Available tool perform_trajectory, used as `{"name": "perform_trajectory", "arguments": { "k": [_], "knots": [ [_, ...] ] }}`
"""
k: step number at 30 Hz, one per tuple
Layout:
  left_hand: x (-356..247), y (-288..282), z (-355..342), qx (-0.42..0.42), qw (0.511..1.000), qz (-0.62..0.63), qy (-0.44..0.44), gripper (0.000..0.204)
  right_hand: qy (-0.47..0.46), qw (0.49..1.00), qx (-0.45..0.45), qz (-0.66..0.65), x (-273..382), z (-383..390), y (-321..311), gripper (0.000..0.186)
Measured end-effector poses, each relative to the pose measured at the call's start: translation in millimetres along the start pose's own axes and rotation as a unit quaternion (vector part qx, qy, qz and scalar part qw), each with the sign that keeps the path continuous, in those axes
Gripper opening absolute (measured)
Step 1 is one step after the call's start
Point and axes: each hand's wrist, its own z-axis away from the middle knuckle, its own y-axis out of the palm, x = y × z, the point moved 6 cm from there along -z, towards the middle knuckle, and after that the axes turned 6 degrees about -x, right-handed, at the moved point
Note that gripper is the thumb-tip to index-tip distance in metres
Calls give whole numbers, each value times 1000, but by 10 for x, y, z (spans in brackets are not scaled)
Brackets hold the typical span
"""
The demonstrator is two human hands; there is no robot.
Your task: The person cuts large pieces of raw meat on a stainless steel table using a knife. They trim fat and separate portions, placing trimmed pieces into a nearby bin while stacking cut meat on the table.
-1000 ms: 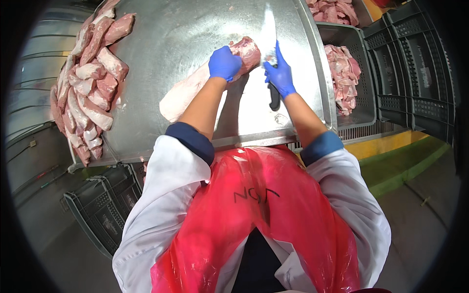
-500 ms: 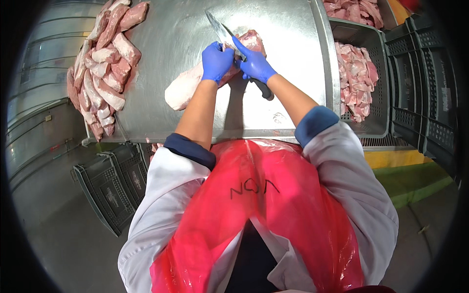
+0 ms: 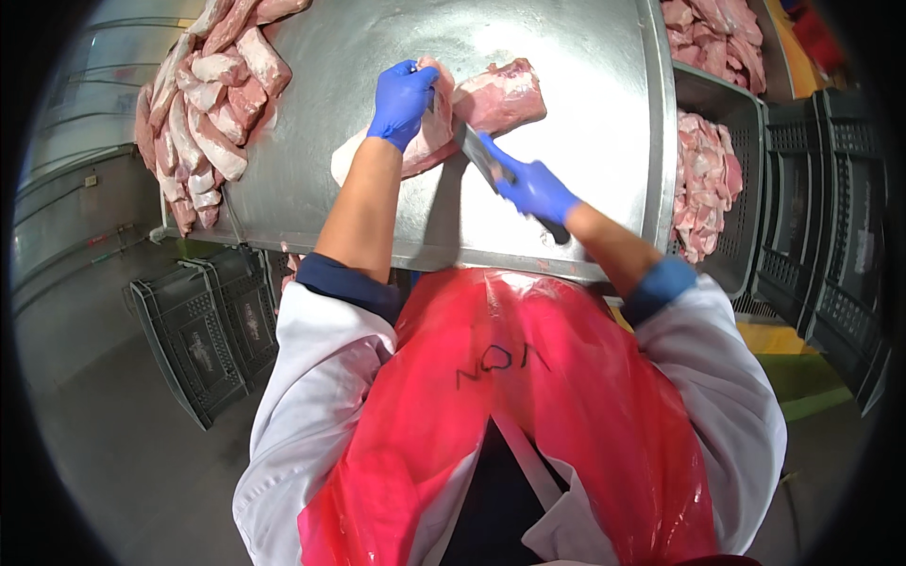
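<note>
My left hand [image 3: 401, 104], in a blue glove, is closed on the upper part of a pale pink slab of meat [image 3: 349, 156], fingers at its top. A redder section of meat [image 3: 505, 99] lies just to the right; whether both are still joined I cannot tell. My right hand [image 3: 533, 189], also gloved blue, grips a large knife [image 3: 474, 146] with a black handle, its blade angled up-left at the meat's lower side. Both lie over a steel work table [image 3: 595, 57]. My forearms come from below, over a red plastic apron.
A pile of meat pieces [image 3: 212, 123] lies on the table's left end. Right of it stand a grey crate [image 3: 746, 189] of pale trimmings, another crate [image 3: 776, 52] of meat behind, and dark crates [image 3: 816, 217]. More crates [image 3: 203, 335] stand below the table's left end.
My left hand has moved up and left, raising part of the meat. The knife, held upright, then across the meat, is now drawn down and right, and the redder section shows separately.
</note>
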Motion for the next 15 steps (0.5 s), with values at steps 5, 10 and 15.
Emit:
{"name": "perform_trajectory", "arguments": {
  "k": [5,10,15],
  "knots": [
    [-240,41,34,55,998,31,-11,12,-53,998,-20,4,234,-545,3,69],
    [-338,-242,-20,63,992,98,-41,9,-29,999,23,14,119,-214,304,67],
    [-662,-211,161,97,990,100,-5,7,8,998,4,58,182,-614,485,64]
  ]
}}
